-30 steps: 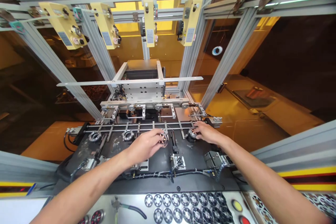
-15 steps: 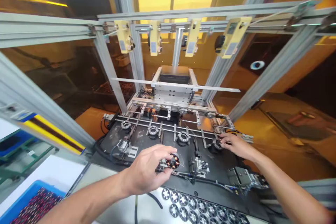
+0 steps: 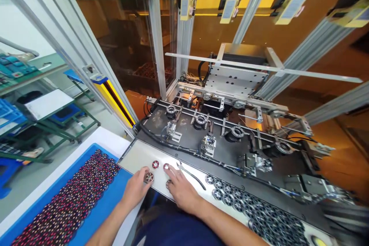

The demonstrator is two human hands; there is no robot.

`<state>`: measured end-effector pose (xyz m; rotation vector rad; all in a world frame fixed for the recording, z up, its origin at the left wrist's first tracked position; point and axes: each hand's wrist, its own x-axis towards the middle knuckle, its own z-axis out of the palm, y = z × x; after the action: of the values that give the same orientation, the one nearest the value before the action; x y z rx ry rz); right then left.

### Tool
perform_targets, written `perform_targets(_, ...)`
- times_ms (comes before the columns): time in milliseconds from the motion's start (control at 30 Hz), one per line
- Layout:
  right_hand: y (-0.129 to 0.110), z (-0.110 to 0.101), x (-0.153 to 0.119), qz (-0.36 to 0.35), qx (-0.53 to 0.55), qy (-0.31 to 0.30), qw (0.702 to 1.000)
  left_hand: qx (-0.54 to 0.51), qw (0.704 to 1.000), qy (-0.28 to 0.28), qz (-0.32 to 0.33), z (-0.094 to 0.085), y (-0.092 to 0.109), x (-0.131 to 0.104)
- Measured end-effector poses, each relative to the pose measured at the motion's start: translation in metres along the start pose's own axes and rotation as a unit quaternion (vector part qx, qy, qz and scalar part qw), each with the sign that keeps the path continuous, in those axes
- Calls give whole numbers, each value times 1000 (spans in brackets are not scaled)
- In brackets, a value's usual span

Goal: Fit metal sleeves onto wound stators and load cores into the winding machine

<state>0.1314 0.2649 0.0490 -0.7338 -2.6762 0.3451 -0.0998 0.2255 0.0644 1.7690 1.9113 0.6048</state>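
Observation:
My left hand (image 3: 136,186) is closed with the fingers round a motor stator (image 3: 148,177), a small dark ring with wound poles, low over the white bench strip. Beside it, my right hand (image 3: 182,189) curls over the strip. A dark stator (image 3: 168,184), partly hidden, sits at its thumb, and a fingertip reaches a red-and-white stator (image 3: 166,166). Another red stator (image 3: 155,165) lies flat between the hands, slightly farther away. A pair of wire cutters (image 3: 191,177) with dark handles rests just right of my right hand.
On the left, a blue tray (image 3: 112,200) carries many red-and-dark stators. Rows of black-and-silver round parts (image 3: 236,194) cover the right of the strip. Behind stands a black machine bed with several ring-shaped fixtures (image 3: 200,120), cables and metal frame posts (image 3: 160,46).
The view has swung left and down. My right hand has left the rightmost fixture, and both hands are now close together over the white strip. A stator is still in my left hand.

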Motion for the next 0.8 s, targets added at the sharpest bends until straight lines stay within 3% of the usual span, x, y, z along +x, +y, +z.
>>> perform_targets(100,1,22,16,7,-15,8,1000,-6,1000,-14,2,16,-5,7)
perform_targets(167,5,19,2,29,-26,31,999,-8,1000,-11,1,21,-6,8)
perform_targets(367,27,-38,-115,177,-73,107,976,19,997,56,-49,4,-11,-14)
perform_targets(467,32,-49,-155,226,-92,110,964,28,995,86,-53,-6,-2,-20)
perform_targets(633,28,-41,-160,228,-76,89,966,0,993,113,22,-12,37,-11)
perform_targets(800,36,-52,-148,183,-24,88,979,-94,992,55,59,-13,80,-6)
